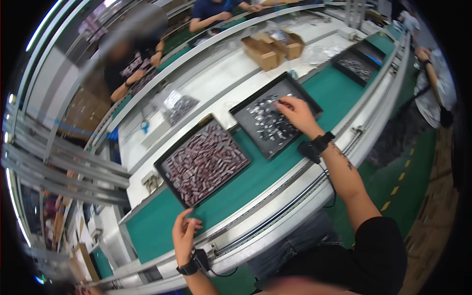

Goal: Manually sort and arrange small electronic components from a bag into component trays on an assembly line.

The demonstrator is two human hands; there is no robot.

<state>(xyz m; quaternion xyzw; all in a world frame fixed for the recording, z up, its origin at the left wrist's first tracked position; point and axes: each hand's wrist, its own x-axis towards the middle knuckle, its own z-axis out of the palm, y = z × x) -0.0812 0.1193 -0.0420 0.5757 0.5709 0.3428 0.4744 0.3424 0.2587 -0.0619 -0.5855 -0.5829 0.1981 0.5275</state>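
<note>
My right hand (pixel 297 114) reaches over a black tray (pixel 269 151) of small silver and black parts (pixel 268 118). Its fingertips are drawn together low over the parts, and whatever they hold is too small to make out. To the left, a second black tray (pixel 196 203) is filled with many small dark-red and grey pieces (pixel 206 160). Just off that tray's near corner is my left hand (pixel 184 233), its fingers loosely bent and apart, with nothing visible in them. Each wrist wears a black strap with a small device.
Both trays sit on a green conveyor belt (pixel 260 177) edged by a metal rail (pixel 275 196). Farther right lies another black tray (pixel 356 66). Behind are cardboard boxes (pixel 268 51) and a clear bag of parts (pixel 182 105). Other people work across the line and at right.
</note>
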